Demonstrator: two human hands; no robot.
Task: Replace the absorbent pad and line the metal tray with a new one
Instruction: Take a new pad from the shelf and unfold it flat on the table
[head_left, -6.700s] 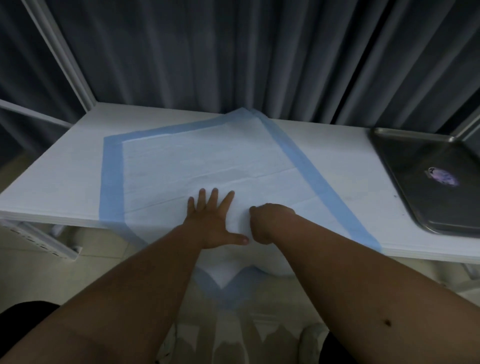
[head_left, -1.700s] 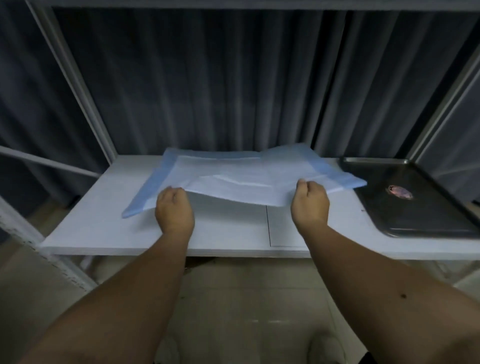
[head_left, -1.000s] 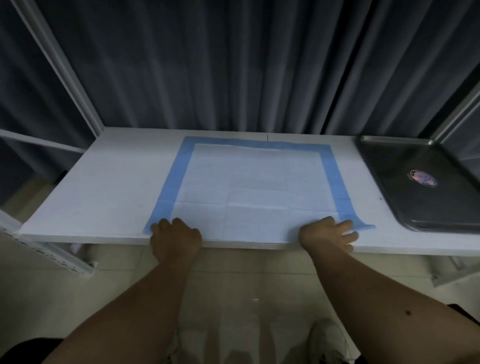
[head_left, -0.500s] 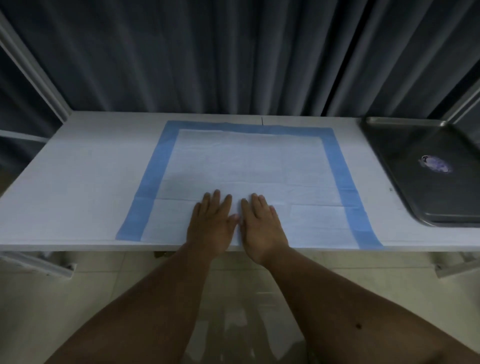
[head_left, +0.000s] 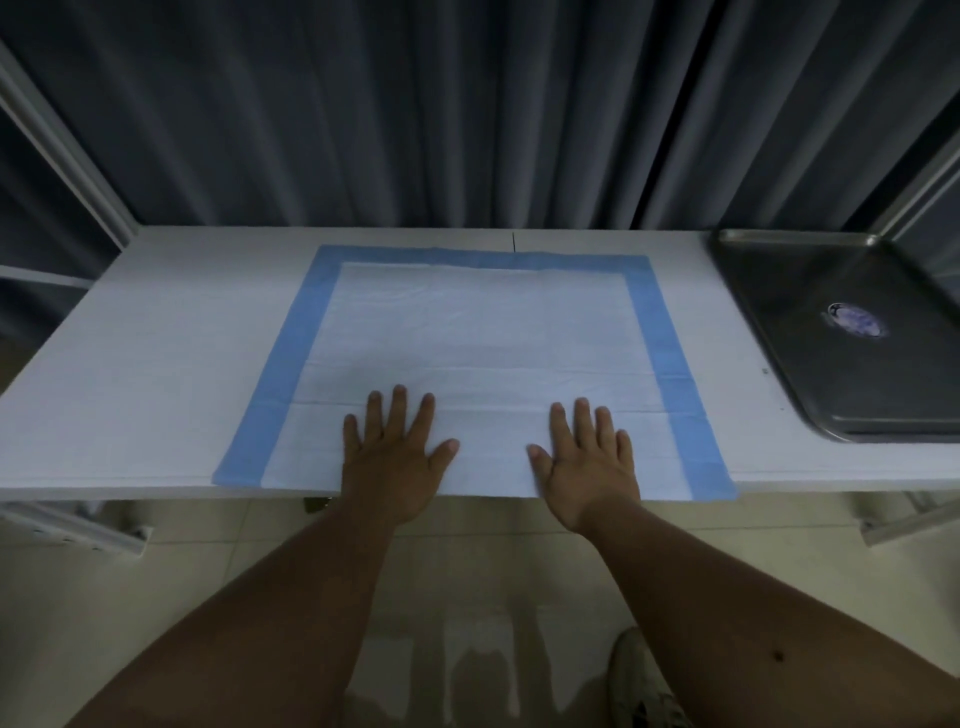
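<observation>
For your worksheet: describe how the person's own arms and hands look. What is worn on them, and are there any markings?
Both forearms are bare, with no sleeves in view. The left hand and right hand wear no gloves, rings or watch. A small dark mole marks the right forearm.

The room is dim and bluish, with the white surface (head_left: 156, 364) the brightest area, lit softly from overhead. A faint sheen lies on the metal tray (head_left: 810, 332) at three o'clock. The wide lens bows the frame edges; detail stays fairly sharp at centre.

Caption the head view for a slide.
Both hands, left hand and right hand, flat on absorbent pad; metal tray unlined.
</observation>
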